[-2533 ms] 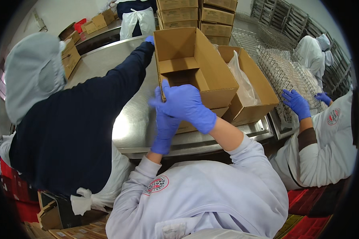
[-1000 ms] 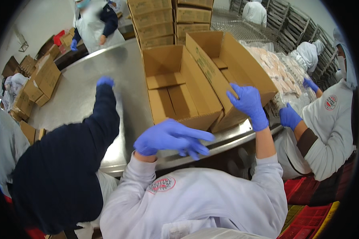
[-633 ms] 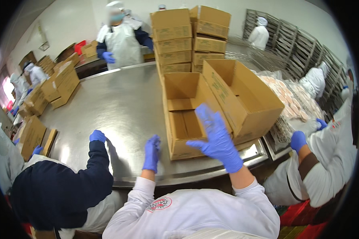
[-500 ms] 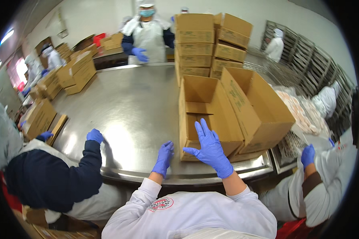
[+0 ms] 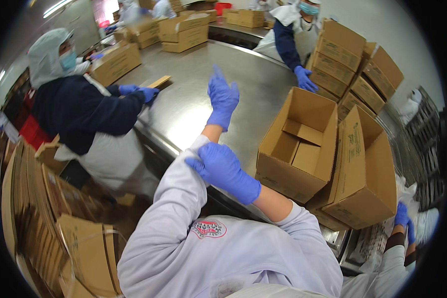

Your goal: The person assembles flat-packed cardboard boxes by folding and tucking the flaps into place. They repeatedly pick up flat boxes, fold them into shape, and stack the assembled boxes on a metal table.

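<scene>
while half a second ago both gloved hands hovered at the near edge of the open cardboard box (image 5: 298,144), i now read them clear of it: the left hand (image 5: 222,99) is raised over the steel counter (image 5: 193,94) with its fingers (image 5: 218,79) spread and holding nothing, and the right hand (image 5: 222,168) has crossed over to the left forearm, its fingers closed in a pinch on the pale sleeve cuff (image 5: 193,158). the view has also swung left, so the box now sits to the right of both hands, upright on the counter, flaps open, interior showing only its folded bottom flaps. a second, taller box (image 5: 365,169) leans against its right side, touching it. i judge that box handling is paused while the sleeve is adjusted; neither hand is in contact with the box. to the left, a co-worker in a dark top (image 5: 84,109) rests blue-gloved hands on the counter edge beside a flat piece of cardboard (image 5: 159,82); another person stands by the stacked boxes (image 5: 352,64) at the far side.
</scene>
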A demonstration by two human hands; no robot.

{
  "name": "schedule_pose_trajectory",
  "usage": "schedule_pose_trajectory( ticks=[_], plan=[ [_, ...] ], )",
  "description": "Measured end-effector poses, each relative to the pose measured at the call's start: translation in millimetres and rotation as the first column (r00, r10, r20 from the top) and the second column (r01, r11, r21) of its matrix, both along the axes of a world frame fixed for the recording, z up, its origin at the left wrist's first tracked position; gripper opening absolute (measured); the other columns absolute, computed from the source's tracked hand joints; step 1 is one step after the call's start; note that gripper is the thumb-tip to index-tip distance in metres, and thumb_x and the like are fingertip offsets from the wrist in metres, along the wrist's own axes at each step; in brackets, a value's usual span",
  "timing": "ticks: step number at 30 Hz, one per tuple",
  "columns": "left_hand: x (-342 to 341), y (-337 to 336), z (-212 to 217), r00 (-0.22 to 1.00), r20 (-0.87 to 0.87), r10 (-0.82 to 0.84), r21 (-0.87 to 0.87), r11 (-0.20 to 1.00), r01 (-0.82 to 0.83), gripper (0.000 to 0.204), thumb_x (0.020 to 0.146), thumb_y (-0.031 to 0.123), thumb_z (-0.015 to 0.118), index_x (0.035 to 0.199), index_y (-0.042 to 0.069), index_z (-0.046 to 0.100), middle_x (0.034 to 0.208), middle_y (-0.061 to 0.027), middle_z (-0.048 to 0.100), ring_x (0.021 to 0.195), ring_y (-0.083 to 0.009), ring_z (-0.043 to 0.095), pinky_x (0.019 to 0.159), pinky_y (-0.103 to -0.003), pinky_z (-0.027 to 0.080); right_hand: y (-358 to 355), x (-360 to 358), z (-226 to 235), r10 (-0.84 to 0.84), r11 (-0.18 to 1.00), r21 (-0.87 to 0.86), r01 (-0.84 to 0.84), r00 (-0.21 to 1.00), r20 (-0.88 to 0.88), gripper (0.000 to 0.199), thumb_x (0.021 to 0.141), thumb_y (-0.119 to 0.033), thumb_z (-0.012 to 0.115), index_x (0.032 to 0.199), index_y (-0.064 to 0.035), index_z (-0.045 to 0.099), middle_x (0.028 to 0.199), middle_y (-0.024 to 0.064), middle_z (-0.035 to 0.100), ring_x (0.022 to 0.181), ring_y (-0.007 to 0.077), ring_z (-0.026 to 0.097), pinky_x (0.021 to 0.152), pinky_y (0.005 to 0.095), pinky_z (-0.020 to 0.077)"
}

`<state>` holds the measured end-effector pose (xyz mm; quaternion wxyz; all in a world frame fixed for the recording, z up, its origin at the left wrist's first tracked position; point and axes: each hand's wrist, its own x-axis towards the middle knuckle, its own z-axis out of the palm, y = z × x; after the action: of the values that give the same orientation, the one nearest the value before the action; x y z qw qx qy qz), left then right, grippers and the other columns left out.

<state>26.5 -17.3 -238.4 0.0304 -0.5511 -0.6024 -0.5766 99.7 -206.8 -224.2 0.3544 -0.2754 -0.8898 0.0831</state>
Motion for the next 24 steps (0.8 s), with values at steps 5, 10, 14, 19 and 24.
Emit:
schedule_pose_trajectory(
  ticks=[5,10,14,19,24],
  plan=[
    [-127,25,-37,0.929,0.197,0.314,-0.175,0.943,-0.282,0.058,0.083,0.026,0.053,0.132,-0.001,0.036,0.129,-0.02,0.042,0.11,-0.0358,0.046,0.096,-0.04,0.037,-47,12,22,0.551,0.829,-0.057,-0.556,0.831,-0.08,0.038,0.089,-0.034,0.055,0.066,-0.004,0.05,0.062,0.0157,0.05,0.057,0.0347,0.052,0.054,0.042,0.0443],
    [-235,-16,-46,0.179,0.981,-0.073,-0.061,0.764,0.642,0.047,0.096,0.038,0.038,0.126,0.002,0.04,0.12,-0.0168,0.051,0.093,-0.0331,0.059,0.085,-0.042,0.05,-52,27,23,0.505,0.863,-0.164,-0.479,0.833,0.225,0.036,0.088,-0.032,0.055,0.068,-0.0017,0.056,0.063,0.0166,0.051,0.063,0.0338,0.053,0.065,0.0425,0.0433],
    [-92,-82,-99,0.437,0.85,-0.293,0.041,0.864,0.501,0.039,0.097,0.032,0.04,0.123,0.005,0.046,0.112,-0.0178,0.059,0.093,-0.0268,0.063,0.074,-0.036,0.054,4,56,-7,-0.38,0.897,0.227,0.379,0.924,-0.039,0.063,0.08,-0.044,0.063,0.12,0.0024,0.049,0.135,0.0252,0.035,0.126,0.0357,0.034,0.099,0.0513,0.0255],
    [7,-145,-157,0.419,0.908,-0.005,-0.262,0.773,0.577,0.031,0.095,0.027,0.048,0.118,0.008,0.057,0.076,-0.0122,0.068,0.057,-0.0167,0.064,0.057,-0.025,0.051,49,99,-17,-0.457,0.681,-0.372,0.631,0.763,0.458,0.09,0.084,-0.058,0.051,0.14,0.0066,0.022,0.118,0.0274,0.054,0.096,0.0356,0.062,0.077,0.0458,0.0501],
    [27,-160,-144,0.692,0.697,-0.188,-0.293,0.806,0.514,0.029,0.093,0.022,0.052,0.115,0.005,0.062,0.083,-0.0082,0.069,0.074,-0.0117,0.065,0.069,-0.023,0.047,36,108,-45,-0.544,0.73,-0.141,0.669,0.693,0.473,0.095,0.081,-0.059,0.055,0.139,0.0087,0.021,0.102,0.0246,0.063,0.078,0.0331,0.066,0.06,0.0427,0.0533]
  ],
)
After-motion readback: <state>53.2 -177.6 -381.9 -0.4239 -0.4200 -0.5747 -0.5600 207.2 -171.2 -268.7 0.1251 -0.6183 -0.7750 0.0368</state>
